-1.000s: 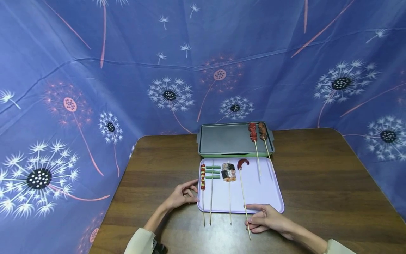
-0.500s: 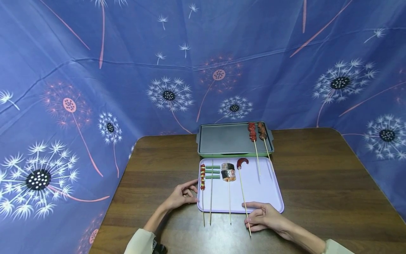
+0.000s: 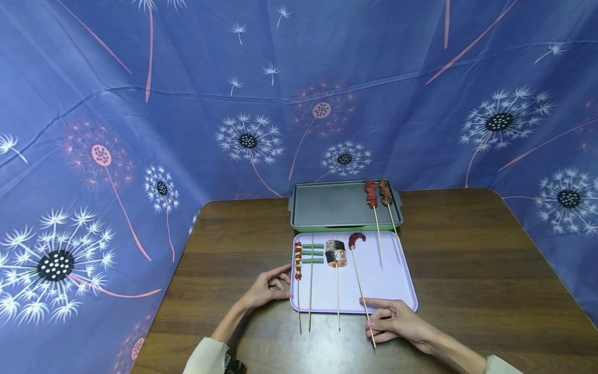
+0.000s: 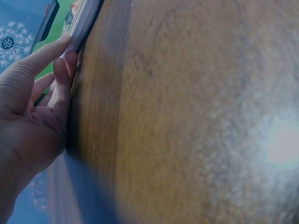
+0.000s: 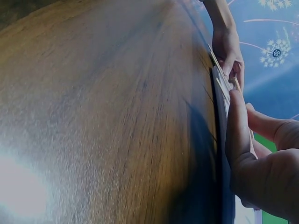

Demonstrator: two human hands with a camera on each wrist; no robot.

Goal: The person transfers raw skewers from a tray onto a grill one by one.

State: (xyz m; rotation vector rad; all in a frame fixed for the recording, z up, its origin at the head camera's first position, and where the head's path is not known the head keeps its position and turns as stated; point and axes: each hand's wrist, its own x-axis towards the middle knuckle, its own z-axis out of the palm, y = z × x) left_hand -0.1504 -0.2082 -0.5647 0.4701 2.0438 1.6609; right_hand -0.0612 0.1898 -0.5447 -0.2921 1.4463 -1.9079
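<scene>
My right hand pinches the lower stick of a skewer topped with a curled dark red piece, like a tentacle. The top of this skewer lies over the lilac tray, and its stick crosses the tray's front edge. At the tray's left edge, my left hand rests thumb and fingertips against the rim; the left wrist view shows the fingers close along that side. Left of the held skewer lie a fish-like roll skewer, a green bean skewer and a red-and-yellow skewer.
Behind the tray stands a grey griddle with a green base. A red meat skewer and a brown meat skewer lie at its right end, sticks jutting over the tray. Blue dandelion cloth surrounds the wooden table.
My right hand has shifted slightly to the right, swinging the lower end of the skewer's stick right while its red top stays nearly in place. My left hand stays at the tray's edge.
</scene>
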